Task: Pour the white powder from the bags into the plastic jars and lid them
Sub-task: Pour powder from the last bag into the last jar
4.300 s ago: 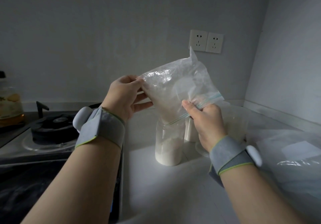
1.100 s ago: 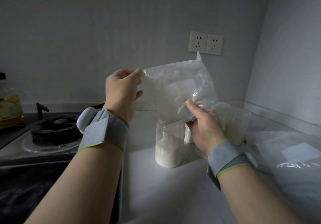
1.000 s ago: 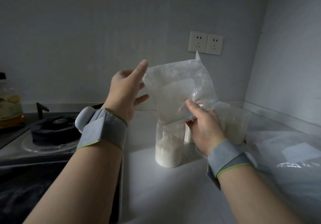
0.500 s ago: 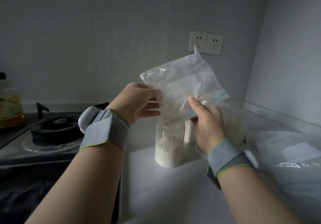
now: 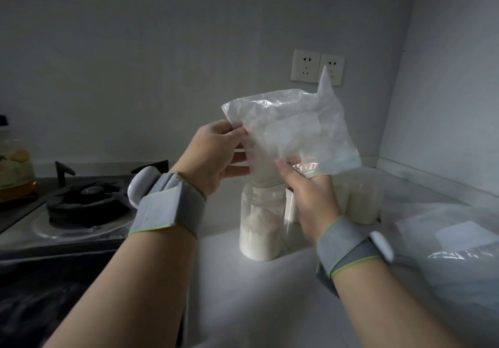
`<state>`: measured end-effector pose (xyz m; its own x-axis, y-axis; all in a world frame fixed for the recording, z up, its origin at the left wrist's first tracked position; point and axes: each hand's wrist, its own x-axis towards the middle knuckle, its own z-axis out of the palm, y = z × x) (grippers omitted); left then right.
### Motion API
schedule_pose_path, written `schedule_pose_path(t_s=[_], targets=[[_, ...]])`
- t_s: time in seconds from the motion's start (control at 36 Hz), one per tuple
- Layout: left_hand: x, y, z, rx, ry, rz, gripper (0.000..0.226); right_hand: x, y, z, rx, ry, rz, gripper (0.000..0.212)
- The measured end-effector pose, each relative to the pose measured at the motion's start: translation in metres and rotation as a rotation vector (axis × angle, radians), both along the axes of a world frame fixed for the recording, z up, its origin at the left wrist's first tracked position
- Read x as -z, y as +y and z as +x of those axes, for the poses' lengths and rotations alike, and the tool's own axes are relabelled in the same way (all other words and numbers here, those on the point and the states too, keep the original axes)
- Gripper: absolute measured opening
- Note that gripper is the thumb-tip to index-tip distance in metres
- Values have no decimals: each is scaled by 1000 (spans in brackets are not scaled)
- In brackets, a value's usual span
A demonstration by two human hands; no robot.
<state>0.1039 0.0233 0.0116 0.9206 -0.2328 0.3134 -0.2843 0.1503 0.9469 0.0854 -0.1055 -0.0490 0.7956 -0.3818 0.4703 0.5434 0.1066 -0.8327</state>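
A clear zip bag [image 5: 291,131] with white powder is held upside down, its open mouth stuck into a clear plastic jar [image 5: 261,228] on the white counter. The jar is roughly a third full of powder. My left hand [image 5: 216,155] pinches the bag's left edge near its raised bottom. My right hand [image 5: 310,188] grips the zip strip at the bag's mouth, right beside the jar's rim. Two more jars [image 5: 360,201] holding powder stand behind my right hand, partly hidden.
A gas stove [image 5: 81,210] sits left of the counter, with a bottle of yellowish liquid [image 5: 14,169] at the far left. Empty plastic bags [image 5: 459,242] lie at the right. Two wall sockets [image 5: 318,66] are behind the bag. Walls meet in a corner at the right.
My left hand let go of the bag's upper corner, opened briefly, then took hold of the bag's left edge lower down. The bag's bottom tilted up. More powder lies in the jar.
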Motion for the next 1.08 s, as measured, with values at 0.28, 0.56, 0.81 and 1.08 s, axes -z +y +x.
schedule_pose_path(t_s=[0.28,0.56,0.81,1.08], targets=[[1,1,-2,21,1,130,11,0,-3,3,32,-10,107,16],[1,-4,-4,37,-2,153,12,0,-2,7,5,12,155,7],[1,-1,-4,17,-11,156,20,2,-2,7,-12,9,148,20],[1,0,-3,12,7,145,20,4,-7,8,34,39,41,8]])
